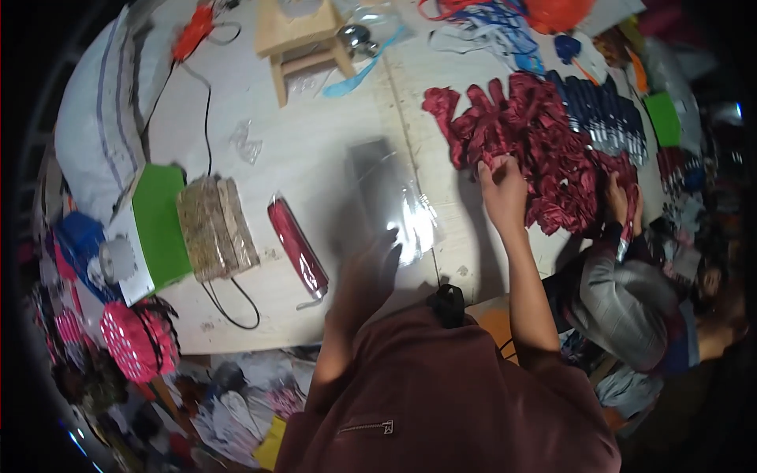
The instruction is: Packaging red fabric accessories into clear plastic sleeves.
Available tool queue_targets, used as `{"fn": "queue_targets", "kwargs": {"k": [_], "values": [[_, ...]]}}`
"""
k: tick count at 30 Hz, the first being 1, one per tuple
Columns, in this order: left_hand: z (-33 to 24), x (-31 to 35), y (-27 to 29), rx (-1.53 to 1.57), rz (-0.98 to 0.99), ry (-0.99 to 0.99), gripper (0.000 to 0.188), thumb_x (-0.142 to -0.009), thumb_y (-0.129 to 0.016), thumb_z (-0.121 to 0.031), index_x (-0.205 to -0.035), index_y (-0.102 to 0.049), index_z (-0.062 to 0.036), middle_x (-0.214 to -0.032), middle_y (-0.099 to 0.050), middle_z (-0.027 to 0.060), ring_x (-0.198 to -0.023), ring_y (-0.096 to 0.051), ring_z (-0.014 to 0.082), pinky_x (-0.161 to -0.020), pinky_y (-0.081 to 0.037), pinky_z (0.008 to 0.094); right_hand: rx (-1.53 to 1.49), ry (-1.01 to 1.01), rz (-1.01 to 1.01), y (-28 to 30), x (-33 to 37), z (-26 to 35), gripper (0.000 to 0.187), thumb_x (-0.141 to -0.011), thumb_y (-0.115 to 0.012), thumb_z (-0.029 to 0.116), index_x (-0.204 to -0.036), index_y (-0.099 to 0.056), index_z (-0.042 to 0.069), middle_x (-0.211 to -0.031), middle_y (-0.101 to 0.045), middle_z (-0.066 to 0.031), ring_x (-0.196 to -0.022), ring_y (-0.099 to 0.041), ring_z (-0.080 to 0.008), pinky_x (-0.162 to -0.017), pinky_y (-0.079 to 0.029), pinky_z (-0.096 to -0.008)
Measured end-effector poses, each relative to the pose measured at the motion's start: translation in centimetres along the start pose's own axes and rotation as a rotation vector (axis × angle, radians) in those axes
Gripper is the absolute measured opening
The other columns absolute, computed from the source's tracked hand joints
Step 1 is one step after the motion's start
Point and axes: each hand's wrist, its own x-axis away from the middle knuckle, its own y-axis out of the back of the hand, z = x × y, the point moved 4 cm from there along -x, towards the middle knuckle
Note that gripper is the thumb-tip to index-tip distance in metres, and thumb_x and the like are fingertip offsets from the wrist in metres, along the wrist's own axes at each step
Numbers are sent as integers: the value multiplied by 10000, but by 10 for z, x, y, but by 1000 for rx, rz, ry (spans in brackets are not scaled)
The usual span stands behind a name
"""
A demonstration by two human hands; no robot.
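Note:
My right hand [505,189] is closed, with thumb and fingers pinching the end of a folded dark red umbrella [490,160] at the near left of a heap. The heap of dark red umbrellas [564,185] spreads to the right of it. Flat clear plastic sleeves [382,181] lie at the table's middle. My left hand [369,264], dark and somewhat blurred, stretches its fingers to the sleeves' near left edge, apparently holding nothing. To its left lies one rolled dark red umbrella [296,246] in a clear sleeve, its wrist strap toward me.
A co-worker's hands [623,201] handle a dark red umbrella at the right. Dark blue umbrellas [603,118] lie behind the heap. A wooden stool [296,35] stands at the far side. A brown box-like bundle [217,229], green board [162,225] and white sack [106,118] occupy the left.

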Motion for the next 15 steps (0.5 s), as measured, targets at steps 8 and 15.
{"fn": "queue_targets", "kwargs": {"k": [8, 15], "values": [[-52, -55, 9, 253, -204, -260, 269, -864, -649, -40, -1130, -615, -21, -1108, -661, 104, -952, -632, 240, -824, -506, 344, -280, 187, 388, 16, 64, 85, 79, -881, -656, 31, -925, -593, 13, -769, -536, -11, -724, -469, -114, -707, -414, -237], [-56, -34, 5, 413, 63, -157, 188, -824, -661, -3, -999, -593, -15, -991, -624, 79, -829, -615, 189, -742, -508, 309, -408, 93, 519, 35, 95, 93, 123, -852, -638, -45, -962, -625, 8, -790, -541, -4, -731, -471, -111, -706, -404, -226]]}}
